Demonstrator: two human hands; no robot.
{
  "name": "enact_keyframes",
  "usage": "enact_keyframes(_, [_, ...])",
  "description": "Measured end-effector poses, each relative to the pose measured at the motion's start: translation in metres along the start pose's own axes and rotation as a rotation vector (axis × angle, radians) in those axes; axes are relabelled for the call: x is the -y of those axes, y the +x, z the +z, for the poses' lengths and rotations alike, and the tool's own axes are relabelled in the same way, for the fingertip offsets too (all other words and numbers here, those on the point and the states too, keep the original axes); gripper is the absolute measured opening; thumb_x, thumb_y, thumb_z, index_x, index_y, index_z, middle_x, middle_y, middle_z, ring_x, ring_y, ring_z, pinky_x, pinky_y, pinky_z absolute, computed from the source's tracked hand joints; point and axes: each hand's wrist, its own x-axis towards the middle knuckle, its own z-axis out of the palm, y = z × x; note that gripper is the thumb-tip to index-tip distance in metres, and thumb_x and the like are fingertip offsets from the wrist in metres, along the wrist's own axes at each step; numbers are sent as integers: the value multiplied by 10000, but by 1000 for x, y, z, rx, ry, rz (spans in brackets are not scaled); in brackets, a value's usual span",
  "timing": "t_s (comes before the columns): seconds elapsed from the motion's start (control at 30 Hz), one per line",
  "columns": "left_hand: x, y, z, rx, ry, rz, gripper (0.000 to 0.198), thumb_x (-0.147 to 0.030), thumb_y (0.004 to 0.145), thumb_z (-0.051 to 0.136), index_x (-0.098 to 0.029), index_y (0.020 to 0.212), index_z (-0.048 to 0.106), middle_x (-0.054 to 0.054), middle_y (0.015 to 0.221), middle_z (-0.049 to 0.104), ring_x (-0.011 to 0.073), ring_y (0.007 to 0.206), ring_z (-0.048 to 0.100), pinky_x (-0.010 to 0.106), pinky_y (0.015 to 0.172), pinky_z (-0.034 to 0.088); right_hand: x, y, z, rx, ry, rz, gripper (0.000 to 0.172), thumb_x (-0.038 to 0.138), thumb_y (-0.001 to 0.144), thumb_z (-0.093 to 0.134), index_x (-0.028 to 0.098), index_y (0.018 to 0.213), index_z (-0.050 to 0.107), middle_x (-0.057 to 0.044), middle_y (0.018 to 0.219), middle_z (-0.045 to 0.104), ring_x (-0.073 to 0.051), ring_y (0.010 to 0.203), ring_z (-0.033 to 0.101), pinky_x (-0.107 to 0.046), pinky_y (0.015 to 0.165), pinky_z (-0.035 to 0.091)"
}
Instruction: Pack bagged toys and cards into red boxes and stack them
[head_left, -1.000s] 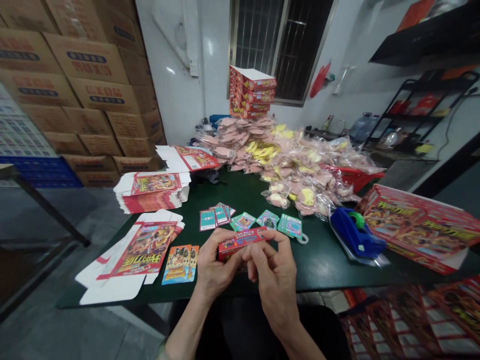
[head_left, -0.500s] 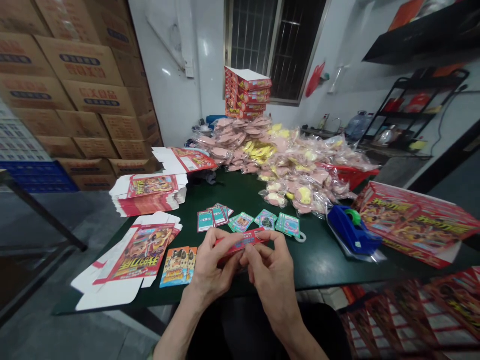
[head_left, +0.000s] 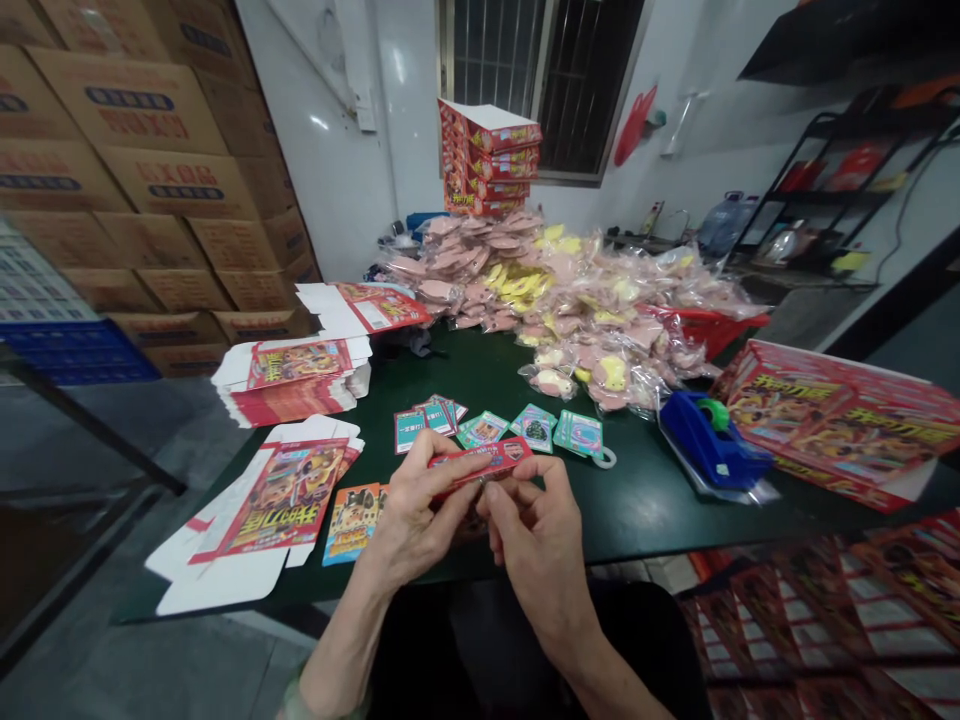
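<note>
Step in hand, as judged: fine fingertip work along the near lower edge of the red box (head_left: 513,452), held up over the near edge of the desk (head_left: 469,372). To do it well, the left hand (head_left: 418,508) should keep the box level and bear lightly, since thin card would likely crease under a hard squeeze. The right hand (head_left: 538,528) should work with the fingertips only, pressing along the edge evenly rather than at one spot.

Hands, left to right. Left of the box lie a flat carton (head_left: 289,492) and orange cards (head_left: 352,518), the latter just beside the left hand. That hand is closed round the left part of the box, fingers over the top, thumb below. The right hand is curled at the box's right part, thumb and fingertips drawn close together; whether a flap is caught between them is hidden. Beyond the box lie green cards (head_left: 534,428); farther right, well apart, stands a blue tape dispenser (head_left: 705,452).
</note>
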Motion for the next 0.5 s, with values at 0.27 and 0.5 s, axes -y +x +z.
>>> enact_keyframes(0.27, [-5, 1, -3, 3, -87, 39, 325, -126, 854, 455, -215, 1109, 635, 41, 927, 502, 129, 793, 545, 245, 623, 466, -11, -2, -1, -36, -151, -139, 174, 241, 847, 505, 239, 864, 332, 73, 620, 584, -70, 447, 535, -162, 418, 441])
enact_keyframes(0.5, [-1, 6, 10, -186, 114, 38, 165, -163, 778, 649, -232, 922, 692, -6, 826, 533, 97, 704, 561, 196, 569, 455, -38, -1, -6, -133, -424, -168, 171, 252, 835, 498, 238, 834, 328, 109, 486, 448, -96, 392, 468, -187, 395, 355])
